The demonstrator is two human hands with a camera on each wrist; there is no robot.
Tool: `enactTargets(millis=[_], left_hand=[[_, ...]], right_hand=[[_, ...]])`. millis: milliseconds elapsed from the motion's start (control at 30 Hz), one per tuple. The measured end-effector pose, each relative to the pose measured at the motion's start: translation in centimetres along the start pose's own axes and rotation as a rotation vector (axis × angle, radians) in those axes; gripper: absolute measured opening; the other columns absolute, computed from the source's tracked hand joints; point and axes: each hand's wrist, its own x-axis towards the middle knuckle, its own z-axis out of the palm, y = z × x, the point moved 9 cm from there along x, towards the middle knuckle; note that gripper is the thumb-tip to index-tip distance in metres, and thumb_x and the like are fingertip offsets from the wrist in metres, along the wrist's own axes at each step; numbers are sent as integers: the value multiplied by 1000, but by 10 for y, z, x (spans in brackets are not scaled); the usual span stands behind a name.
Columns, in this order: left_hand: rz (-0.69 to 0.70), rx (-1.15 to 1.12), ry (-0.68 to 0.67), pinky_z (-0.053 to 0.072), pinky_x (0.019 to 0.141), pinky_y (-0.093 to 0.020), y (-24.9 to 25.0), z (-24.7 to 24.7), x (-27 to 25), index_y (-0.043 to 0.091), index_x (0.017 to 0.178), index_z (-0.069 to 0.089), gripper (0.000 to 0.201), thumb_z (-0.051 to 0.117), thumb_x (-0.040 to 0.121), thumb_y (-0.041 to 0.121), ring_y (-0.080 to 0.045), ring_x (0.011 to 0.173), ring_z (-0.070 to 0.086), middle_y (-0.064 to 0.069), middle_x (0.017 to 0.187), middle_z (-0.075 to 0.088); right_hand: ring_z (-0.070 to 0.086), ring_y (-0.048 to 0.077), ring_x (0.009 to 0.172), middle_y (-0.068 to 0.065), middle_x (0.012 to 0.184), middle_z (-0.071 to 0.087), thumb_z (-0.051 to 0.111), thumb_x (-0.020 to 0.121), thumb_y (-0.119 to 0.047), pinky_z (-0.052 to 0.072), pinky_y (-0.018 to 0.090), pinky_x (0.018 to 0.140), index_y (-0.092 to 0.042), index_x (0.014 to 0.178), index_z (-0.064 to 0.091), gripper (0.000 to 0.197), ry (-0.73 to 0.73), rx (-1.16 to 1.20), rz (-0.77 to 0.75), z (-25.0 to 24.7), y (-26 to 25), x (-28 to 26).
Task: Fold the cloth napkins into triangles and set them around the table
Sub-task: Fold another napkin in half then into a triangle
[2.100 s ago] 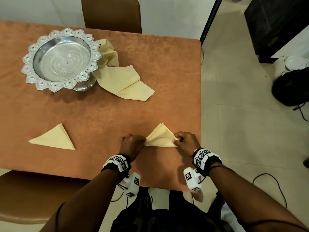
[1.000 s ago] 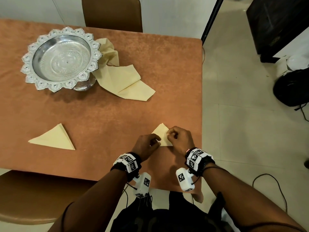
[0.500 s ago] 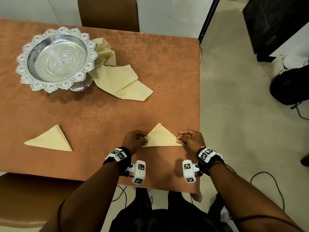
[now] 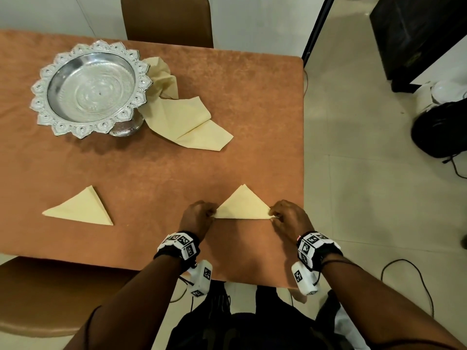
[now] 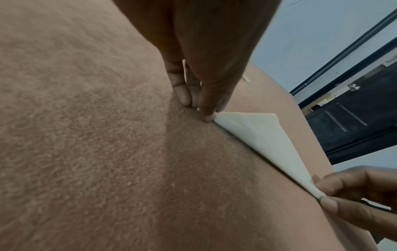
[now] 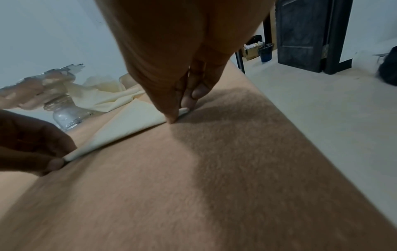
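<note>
Near the bench's [image 4: 151,160] front right corner, the left hand [image 4: 197,215] and right hand [image 4: 288,215] each pinch an end of a folded napkin [image 4: 242,205] between narrowed fingers [image 5: 206,108]. Another triangle [image 4: 80,208] lies leftward; loose napkins [image 4: 187,122] touch a silver bowl [image 4: 91,87].

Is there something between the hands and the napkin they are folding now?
No. The left hand pinches the left corner of the triangle napkin, and the right hand pinches its right corner. The napkin lies flat on the table.
</note>
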Motion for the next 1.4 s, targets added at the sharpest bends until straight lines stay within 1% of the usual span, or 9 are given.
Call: enactTargets(millis=[167,433,600,733,900,1000,1100,1200,1400], left_hand=[[70,2,9,38,65,-26,6,-8,-4,12,95,76,32,70,71,-7,-28,71,61,-10,79,67],[82,23,-93,44,65,-26,-9,0,-23,13,82,73,26,67,68,-9,-27,69,62,-7,77,67],[-38,-14,-151,52,67,-34,-24,5,-23,16,86,71,25,83,65,10,-19,72,60,0,80,66],[-100,-41,-128,43,61,-27,-26,5,-18,19,87,70,21,81,73,30,-15,73,57,6,79,62],[-71,5,-33,39,67,-28,-10,7,-12,20,96,71,20,66,86,37,-20,83,58,-1,90,63],[-76,33,-20,48,75,-32,-1,15,-4,20,103,70,27,64,85,39,-20,88,58,-1,96,64],[-100,82,0,49,74,-38,2,20,2,14,94,69,18,66,84,28,-30,91,58,-8,94,65],[-88,93,7,49,70,-38,2,21,4,10,88,68,12,66,82,20,-35,88,59,-12,90,68],[-156,63,205,48,66,-36,8,2,-10,9,84,69,12,67,83,21,-31,78,59,-9,83,67]], right_hand=[[63,17,74,-1,89,67,75,75,-5,54,31,68,-15,88,73,16,-35,41,-29,4,-9,-11],[57,9,70,-11,85,59,75,75,-9,50,26,65,-18,87,71,16,-153,65,-71,20,-17,-35],[59,14,71,-4,92,63,75,73,-10,53,34,67,-21,86,66,19,-141,91,-4,20,-11,-35],[57,11,69,-8,90,60,78,69,-17,52,33,66,-29,78,61,23,-164,112,35,18,-12,-33],[54,-1,70,-16,78,56,81,73,-26,41,21,62,-34,66,53,30,70,136,179,-14,-4,-33],[60,2,73,-13,80,65,81,75,-21,49,21,68,-31,73,64,19,226,253,291,-31,10,-45],[62,2,76,-12,84,68,79,78,-16,51,20,71,-27,85,72,14,260,307,346,-36,18,-62],[63,2,74,-9,83,71,76,81,-13,46,9,66,-24,86,73,12,307,370,445,-46,36,-87],[69,11,61,-5,77,73,71,87,-14,51,17,60,-24,82,72,11,302,431,570,-89,100,-133]])
